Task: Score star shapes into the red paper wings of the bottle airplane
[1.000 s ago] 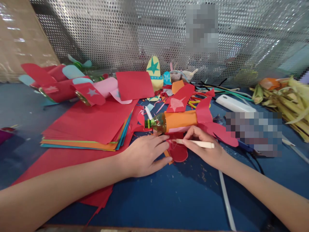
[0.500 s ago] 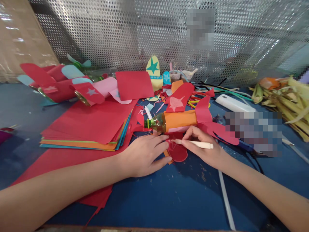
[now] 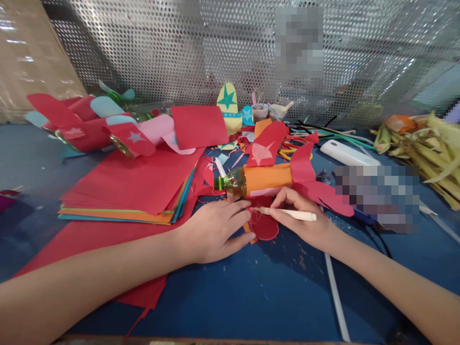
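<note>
Beside the bottle (image 3: pixel 241 182), the right hand (image 3: pixel 307 227) holds a pen (image 3: pixel 297 215); the left hand (image 3: pixel 215 231), flat, steadies the red piece (image 3: pixel 266 230). Faint lines (image 3: pixel 258 215) apparently lengthen; marking advances.

And here's the left forearm (image 3: pixel 108 273), bare, slanting up from the lower left corner towards the middle of the frame. The left wrist (image 3: pixel 181 244) lies almost straight, and the left hand (image 3: pixel 217 232) is palm down, back of the hand up, fingers reaching right and slightly apart, thumb (image 3: pixel 239 243) stretched out below them. Over to the right forearm (image 3: pixel 395 287), bare too, angling in from the lower right edge! The right hand (image 3: pixel 305 218), right of centre, has its index finger (image 3: pixel 285 194) arched high, thumb set opposite, a tight pinch, near the left fingertips but apart.
</note>
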Demonstrator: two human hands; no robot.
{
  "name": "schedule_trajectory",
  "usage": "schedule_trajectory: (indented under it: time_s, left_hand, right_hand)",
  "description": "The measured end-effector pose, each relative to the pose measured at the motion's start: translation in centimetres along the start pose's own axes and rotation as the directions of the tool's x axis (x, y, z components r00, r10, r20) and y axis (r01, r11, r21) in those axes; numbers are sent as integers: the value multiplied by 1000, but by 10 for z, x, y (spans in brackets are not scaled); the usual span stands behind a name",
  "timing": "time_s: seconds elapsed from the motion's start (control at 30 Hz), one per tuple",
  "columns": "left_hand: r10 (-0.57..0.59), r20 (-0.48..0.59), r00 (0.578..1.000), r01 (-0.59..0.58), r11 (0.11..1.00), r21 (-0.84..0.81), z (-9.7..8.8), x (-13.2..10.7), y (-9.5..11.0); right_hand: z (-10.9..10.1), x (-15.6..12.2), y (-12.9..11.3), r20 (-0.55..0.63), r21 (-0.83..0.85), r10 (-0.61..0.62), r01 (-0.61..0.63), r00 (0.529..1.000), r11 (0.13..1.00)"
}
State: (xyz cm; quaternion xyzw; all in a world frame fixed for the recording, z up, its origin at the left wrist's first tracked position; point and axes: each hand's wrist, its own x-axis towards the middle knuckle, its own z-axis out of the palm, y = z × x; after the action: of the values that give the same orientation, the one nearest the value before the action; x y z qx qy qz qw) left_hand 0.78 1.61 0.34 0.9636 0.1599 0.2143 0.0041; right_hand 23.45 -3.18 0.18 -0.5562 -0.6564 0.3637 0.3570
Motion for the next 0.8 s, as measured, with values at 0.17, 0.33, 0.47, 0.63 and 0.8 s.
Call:
schedule_trajectory:
  time_s: [0.17, 0.33, 0.47, 0.63, 0.8]
  left_hand:
    - [6, -7, 1000, -6, 1000, -2, 1, 0, 0]
    - [7, -5, 1000, -7, 1000, -2, 0, 0, 0]
    - [-1, -3, 1000, 1, 1000, 3, -1, 0, -1]
    - [-6, -3, 1000, 6, 1000, 4, 1, -1, 0]
    - [4, -2, 1000, -4, 1000, -5, 1, -1, 0]
  right_hand:
    - [-1, 0, -1, -8, -32, 10, -10, 1000, 999]
    - [-1, 0, -3, -6, -33, 9, -9, 1000, 999]
    - [0, 2, -6, -30, -73, -12, 10, 999, 997]
    - [0, 3, -12, -25, -44, -67, 66, 997, 997]
    - [1, 2, -8, -29, -41, -32, 31, 999, 999]
